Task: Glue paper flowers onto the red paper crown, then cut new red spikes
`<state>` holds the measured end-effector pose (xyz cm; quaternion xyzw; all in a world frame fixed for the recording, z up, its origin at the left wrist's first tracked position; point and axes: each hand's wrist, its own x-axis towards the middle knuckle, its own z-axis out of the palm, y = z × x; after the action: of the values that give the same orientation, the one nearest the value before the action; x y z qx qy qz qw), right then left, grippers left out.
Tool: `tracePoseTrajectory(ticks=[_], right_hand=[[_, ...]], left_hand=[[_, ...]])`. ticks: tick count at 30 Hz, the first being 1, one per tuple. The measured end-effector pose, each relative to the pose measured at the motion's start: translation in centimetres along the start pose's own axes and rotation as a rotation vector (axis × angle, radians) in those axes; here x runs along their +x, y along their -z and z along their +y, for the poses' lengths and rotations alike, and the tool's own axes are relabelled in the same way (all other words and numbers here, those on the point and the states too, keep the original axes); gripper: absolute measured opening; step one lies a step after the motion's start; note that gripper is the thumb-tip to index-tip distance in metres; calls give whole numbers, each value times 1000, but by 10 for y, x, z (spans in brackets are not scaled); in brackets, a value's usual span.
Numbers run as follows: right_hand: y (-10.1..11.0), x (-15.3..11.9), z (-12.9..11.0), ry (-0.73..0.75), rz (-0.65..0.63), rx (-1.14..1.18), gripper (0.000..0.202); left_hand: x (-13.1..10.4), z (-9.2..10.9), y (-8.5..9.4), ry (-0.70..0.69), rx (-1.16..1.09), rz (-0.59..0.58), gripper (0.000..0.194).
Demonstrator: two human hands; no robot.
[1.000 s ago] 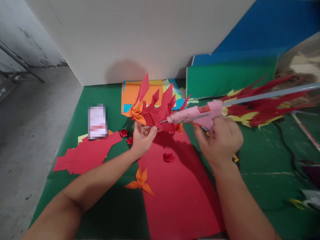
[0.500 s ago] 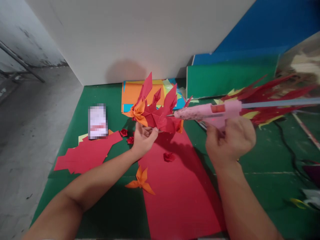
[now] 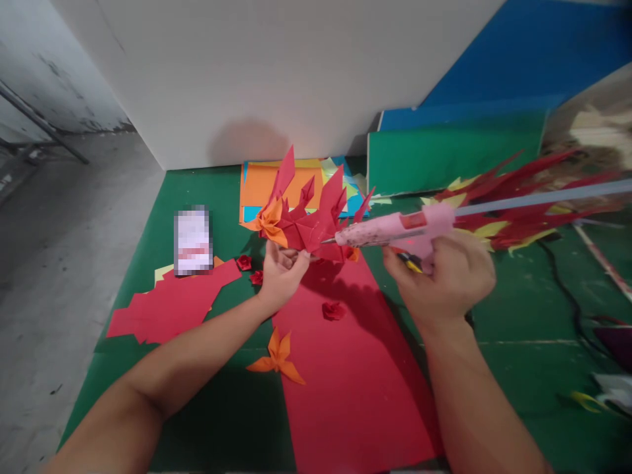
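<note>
The left hand [image 3: 284, 270] is gripping the folded red paper piece [image 3: 316, 227] from below, with fingers and thumb closed on its lower edge. The right hand [image 3: 442, 280] is closed around the handle of a pink glue gun [image 3: 397, 230], and its metal tip is at the front of the paper piece; I cannot tell if they touch. The piece is held above the counter [image 3: 212, 421], toward its back edge, and carries orange paper flowers. Below it lies a large red sheet [image 3: 355, 388], which reaches the front edge. A red rose [image 3: 334, 311] lies on this sheet, and a loose orange flower [image 3: 277, 357] overlaps its left side. Near the counter's left edge, the phone [image 3: 193, 240] has a blurred screen, so its writing cannot be read.
</note>
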<state>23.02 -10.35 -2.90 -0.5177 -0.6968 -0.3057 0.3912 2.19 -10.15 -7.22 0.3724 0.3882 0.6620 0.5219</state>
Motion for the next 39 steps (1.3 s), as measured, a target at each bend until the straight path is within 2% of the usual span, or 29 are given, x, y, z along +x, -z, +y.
tracePoseTrajectory(ticks=[3, 7, 12, 14, 21, 26, 33, 36, 39], right_hand=[[2, -1, -2, 4, -22, 21, 20], [2, -2, -1, 38, 52, 62, 15], [1, -5, 2, -102, -72, 57, 15], [1, -6, 3, -125, -80, 42, 15], [4, -5, 1, -53, 9, 26, 19], [1, -7, 1, -18, 20, 86, 20], [1, -8, -1, -74, -60, 38, 16], [3, -6, -2, -74, -6, 6, 18], [4, -3, -2, 4, 108, -14, 23]], left_hand=[[0, 0, -1, 11, -4, 12, 54], [0, 1, -2, 21, -6, 8, 57], [-1, 1, -1, 18, 2, -11, 56], [-1, 0, 0, 20, 7, -24, 54], [-1, -1, 0, 2, -10, -62, 52], [-1, 0, -1, -13, 0, -12, 54], [-2, -2, -2, -6, 11, -18, 51], [-3, -2, -3, 2, 11, -14, 51], [-3, 0, -3, -2, -6, -30, 51]])
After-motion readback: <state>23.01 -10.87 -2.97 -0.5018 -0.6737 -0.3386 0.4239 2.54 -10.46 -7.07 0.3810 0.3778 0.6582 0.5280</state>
